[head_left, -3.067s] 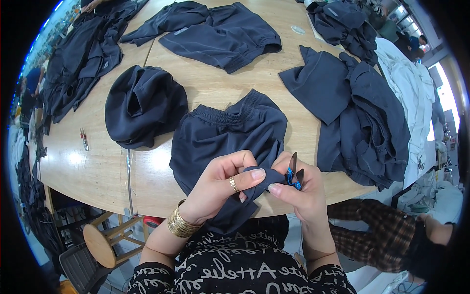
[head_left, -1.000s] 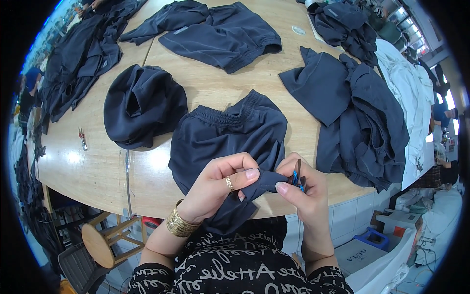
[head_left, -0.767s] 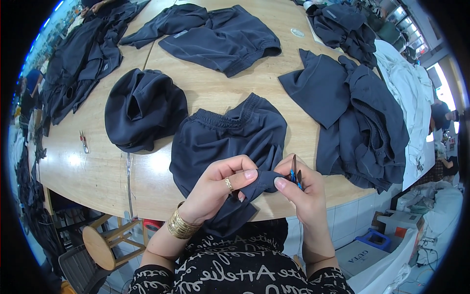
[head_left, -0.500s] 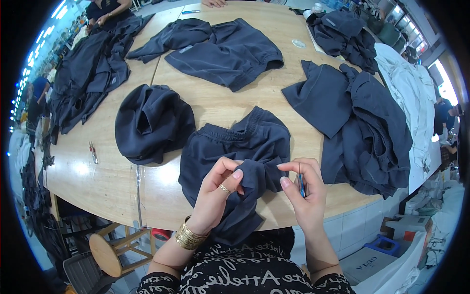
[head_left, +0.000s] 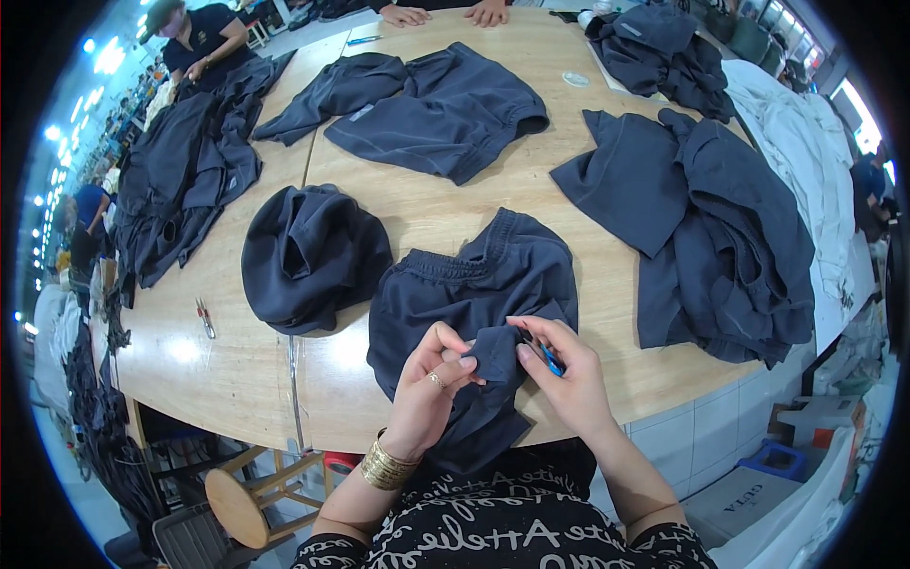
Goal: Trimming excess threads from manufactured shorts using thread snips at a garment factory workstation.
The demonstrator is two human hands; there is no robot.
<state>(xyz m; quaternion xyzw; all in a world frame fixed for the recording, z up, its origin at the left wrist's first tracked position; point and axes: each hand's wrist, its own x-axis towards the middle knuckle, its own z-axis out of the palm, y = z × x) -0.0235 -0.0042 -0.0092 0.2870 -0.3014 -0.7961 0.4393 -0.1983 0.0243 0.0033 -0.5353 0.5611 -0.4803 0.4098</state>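
A heap of dark garments [head_left: 194,166] covers the far left of a pale wooden surface [head_left: 152,332], a co-worker in a dark shirt [head_left: 207,43] standing behind it. Red-handled snips [head_left: 206,319] lie nearer the front, and a bundled dark garment [head_left: 313,256] sits to their right. At center, the left hand [head_left: 427,389], thumb closed against curled fingers, pinches a flap of dark shorts [head_left: 445,308] spread at the near edge, with part draping over it. The right hand [head_left: 569,379], fingers curled around blue-handled snips [head_left: 552,360], has its fingertips at the flap's right side; whether they also grip cloth cannot be told. To the right, a stack of dark garments [head_left: 739,237] lies beside white fabric [head_left: 801,180] along the far right.
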